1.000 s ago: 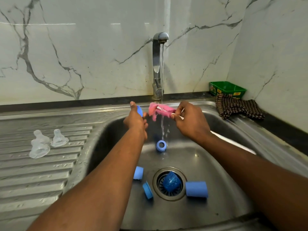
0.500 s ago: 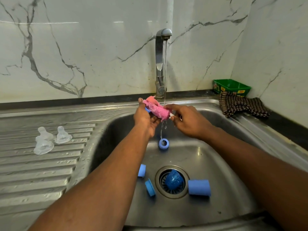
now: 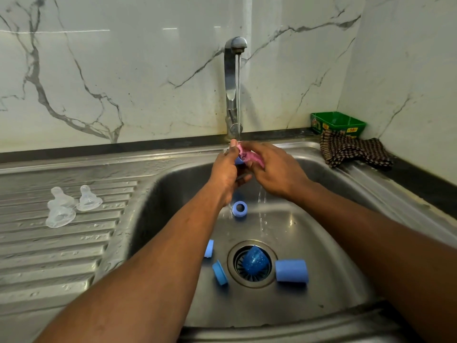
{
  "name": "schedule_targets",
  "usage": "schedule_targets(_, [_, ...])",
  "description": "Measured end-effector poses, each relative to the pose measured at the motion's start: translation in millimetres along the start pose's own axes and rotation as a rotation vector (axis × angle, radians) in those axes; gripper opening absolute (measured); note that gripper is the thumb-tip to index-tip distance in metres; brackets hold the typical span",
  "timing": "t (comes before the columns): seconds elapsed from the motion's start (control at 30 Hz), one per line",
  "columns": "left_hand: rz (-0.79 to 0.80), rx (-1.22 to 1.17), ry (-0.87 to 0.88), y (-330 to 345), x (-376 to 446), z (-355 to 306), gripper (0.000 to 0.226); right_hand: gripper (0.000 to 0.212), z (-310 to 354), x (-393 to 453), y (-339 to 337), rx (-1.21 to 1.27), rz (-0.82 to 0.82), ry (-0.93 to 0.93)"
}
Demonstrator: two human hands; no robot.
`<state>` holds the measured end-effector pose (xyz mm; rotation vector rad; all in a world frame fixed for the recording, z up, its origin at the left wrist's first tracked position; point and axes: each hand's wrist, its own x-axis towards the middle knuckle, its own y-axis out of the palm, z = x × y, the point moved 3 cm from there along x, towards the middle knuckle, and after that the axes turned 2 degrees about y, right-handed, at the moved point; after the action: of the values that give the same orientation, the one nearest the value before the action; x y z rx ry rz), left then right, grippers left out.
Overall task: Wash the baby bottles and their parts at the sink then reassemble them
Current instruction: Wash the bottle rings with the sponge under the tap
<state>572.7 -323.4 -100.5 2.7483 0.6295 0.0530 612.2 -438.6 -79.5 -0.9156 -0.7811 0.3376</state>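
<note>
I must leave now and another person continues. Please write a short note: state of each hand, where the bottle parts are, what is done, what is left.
Left hand holds a small blue part under the running tap. Right hand grips the pink brush against it.
In the sink: blue ring, two blue collars, dark blue cap on the drain, light blue cap.
Three clear teats lie on the drainboard, apparently washed.
Left: wash the sink parts; reassemble. No bottle bodies in view.

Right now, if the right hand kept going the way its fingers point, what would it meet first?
The right hand points left and slightly away, holding a pink cloth. It would probably meet the left hand first, already touching or nearly so; depth is unclear.
</note>
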Motion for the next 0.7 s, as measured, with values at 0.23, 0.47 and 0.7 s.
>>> schedule_targets(0.23, [0.134,-0.071,0.098,15,-6,-11,0.031,0.021,7,10,-17,0.789,0.105,0.357])
schedule_targets(0.47, [0.241,-0.061,0.141,11,-8,-19,0.037,0.022,13,8,-28,1.122,0.162,0.464])
schedule_targets(0.7, [0.109,-0.042,0.065,5,-1,-9,0.028,0.026,17,1,-2,0.018,-0.068,0.077])
